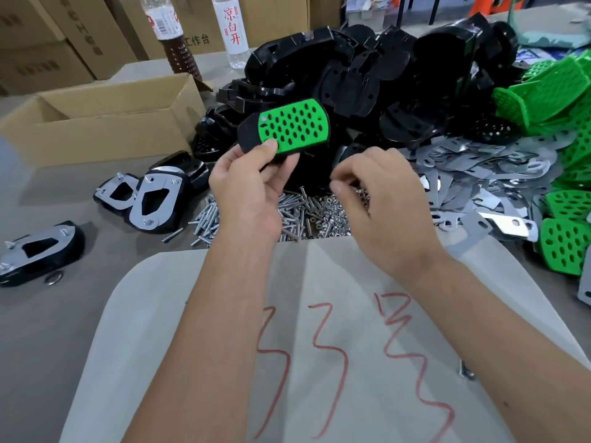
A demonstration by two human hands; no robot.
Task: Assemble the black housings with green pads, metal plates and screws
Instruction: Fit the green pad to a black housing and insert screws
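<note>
Green against black, the perforated green pad (294,125) sits seated in a black housing (252,132) that the left hand (248,187) lifts above the tabletop (48,314), thumb pressed on the pad's near edge and fingers curled behind the housing in a firm grip. Just right of that grip the right hand (380,199) hovers with fingers loosely curled, thumb and forefinger drawn close; whether they pinch anything cannot be told. Directly below both hands lies a heap of screws (287,212) mixed with small nuts (329,215). Beyond the grip rises a big pile of loose black housings (383,75); further right spread flat metal plates (479,167) and stacks of green pads (550,87). Left of the grip, three assembled housings (150,199) lie plate side up with screws fitted, one of them nearer the left edge. Beyond those stands an open cardboard box (105,123), with two bottles (235,30) and stacked cartons (48,36) behind. Nearest the person, under the forearms, a pale sheet (208,314) marked with red scrawls covers the grey-brown surface.
</note>
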